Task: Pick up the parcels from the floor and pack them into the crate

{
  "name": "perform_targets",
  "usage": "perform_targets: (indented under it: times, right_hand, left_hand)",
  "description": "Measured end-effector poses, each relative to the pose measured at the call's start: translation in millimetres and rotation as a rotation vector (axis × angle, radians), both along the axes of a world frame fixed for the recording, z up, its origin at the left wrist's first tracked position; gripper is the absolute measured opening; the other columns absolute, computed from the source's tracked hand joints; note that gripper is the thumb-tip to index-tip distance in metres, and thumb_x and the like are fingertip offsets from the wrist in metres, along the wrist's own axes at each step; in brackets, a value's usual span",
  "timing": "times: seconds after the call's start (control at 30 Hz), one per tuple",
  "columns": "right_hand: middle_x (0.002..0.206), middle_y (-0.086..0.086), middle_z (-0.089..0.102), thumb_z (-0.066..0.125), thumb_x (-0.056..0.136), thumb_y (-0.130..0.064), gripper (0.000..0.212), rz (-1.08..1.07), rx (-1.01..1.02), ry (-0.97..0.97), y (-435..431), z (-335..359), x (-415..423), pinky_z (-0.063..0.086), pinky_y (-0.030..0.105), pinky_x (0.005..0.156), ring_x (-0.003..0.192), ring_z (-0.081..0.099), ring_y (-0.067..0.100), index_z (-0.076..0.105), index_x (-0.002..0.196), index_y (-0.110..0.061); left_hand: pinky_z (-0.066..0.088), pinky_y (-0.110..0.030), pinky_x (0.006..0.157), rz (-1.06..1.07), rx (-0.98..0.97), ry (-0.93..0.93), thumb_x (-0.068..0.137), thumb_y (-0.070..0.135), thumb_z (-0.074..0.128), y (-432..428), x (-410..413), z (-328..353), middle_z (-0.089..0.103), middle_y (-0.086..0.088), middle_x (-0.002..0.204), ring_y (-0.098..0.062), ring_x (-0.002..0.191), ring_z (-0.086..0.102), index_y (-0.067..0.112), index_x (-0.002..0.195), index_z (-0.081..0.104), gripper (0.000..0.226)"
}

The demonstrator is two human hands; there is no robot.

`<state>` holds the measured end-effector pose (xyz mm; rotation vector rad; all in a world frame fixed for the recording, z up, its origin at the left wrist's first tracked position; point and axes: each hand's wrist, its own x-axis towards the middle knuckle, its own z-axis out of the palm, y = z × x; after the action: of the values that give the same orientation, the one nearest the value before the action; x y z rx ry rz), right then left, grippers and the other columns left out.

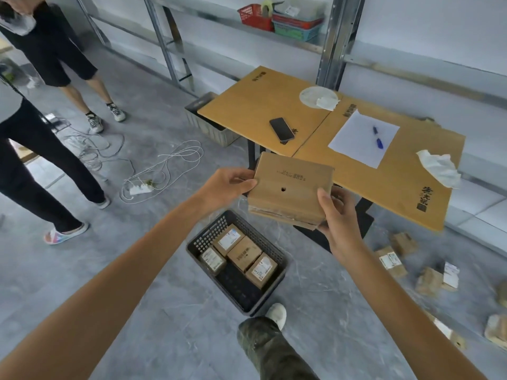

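Your left grip and right grip both clasp a parcel, held above the crate. This looks like the packing step: lower it into the bare near end, beside the packed parcels.

Brown parcel; black crate

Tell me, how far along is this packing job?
Partly done. In the dark crate lie four parcels, with room left at its near end. The left hand and right hand hold a flat cardboard parcel above it. Several more parcels lie scattered on the floor to the right, not yet picked up.
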<state>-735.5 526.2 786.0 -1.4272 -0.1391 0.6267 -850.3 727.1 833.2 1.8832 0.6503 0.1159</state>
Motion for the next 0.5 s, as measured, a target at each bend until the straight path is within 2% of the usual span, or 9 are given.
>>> perform_targets:
  times: [0.07, 0.17, 0.3, 0.4, 0.5]
  right_hand:
    - [0.112, -0.006, 0.058, 0.056, 0.092, -0.033, 0.043, 0.004, -0.018, 0.029, 23, -8, 15, 0.052, 0.049, 0.093, 0.104, 0.059, 0.013, 0.039, 0.130, -0.022]
    - [0.111, -0.007, 0.057, 0.054, 0.094, -0.034, 0.045, 0.001, -0.082, 0.061, 49, -25, 34, 0.052, 0.043, 0.092, 0.104, 0.058, 0.011, 0.036, 0.133, -0.020]
    - [0.115, -0.003, 0.058, 0.058, 0.090, -0.036, 0.049, 0.018, -0.171, 0.124, 79, -47, 50, 0.055, 0.039, 0.085, 0.105, 0.059, 0.014, 0.037, 0.132, -0.021]
    - [0.123, 0.000, 0.056, 0.064, 0.085, -0.037, 0.052, 0.002, -0.194, 0.167, 100, -64, 50, 0.056, 0.034, 0.078, 0.105, 0.060, 0.013, 0.040, 0.129, -0.025]
    - [0.126, 0.000, 0.055, 0.068, 0.082, -0.034, 0.058, -0.015, -0.204, 0.245, 125, -87, 41, 0.057, 0.037, 0.079, 0.106, 0.061, 0.013, 0.039, 0.131, -0.027]
  left_hand:
    - [0.043, -0.006, 0.066, -0.005, -0.013, 0.031, 0.090, 0.020, 0.060, 24, 22, -10, 0.066, 0.017, 0.089, 0.014, 0.076, 0.060, 0.022, 0.100, 0.066, 0.011]
    - [0.046, -0.020, 0.079, 0.004, -0.018, 0.102, 0.086, 0.023, 0.066, 53, 48, -32, 0.066, 0.010, 0.096, 0.000, 0.088, 0.061, 0.025, 0.085, 0.061, 0.005]
    - [0.043, -0.012, 0.070, 0.037, -0.067, 0.121, 0.083, 0.024, 0.068, 86, 61, -63, 0.065, 0.016, 0.088, 0.007, 0.080, 0.059, 0.029, 0.082, 0.060, 0.010]
    - [0.047, -0.015, 0.074, 0.007, -0.106, 0.162, 0.083, 0.019, 0.068, 114, 66, -86, 0.065, 0.015, 0.088, -0.001, 0.086, 0.062, 0.027, 0.081, 0.061, 0.011]
    - [0.047, -0.014, 0.074, -0.021, -0.106, 0.211, 0.083, 0.017, 0.068, 145, 71, -112, 0.065, 0.015, 0.088, 0.002, 0.084, 0.061, 0.027, 0.081, 0.062, 0.012]
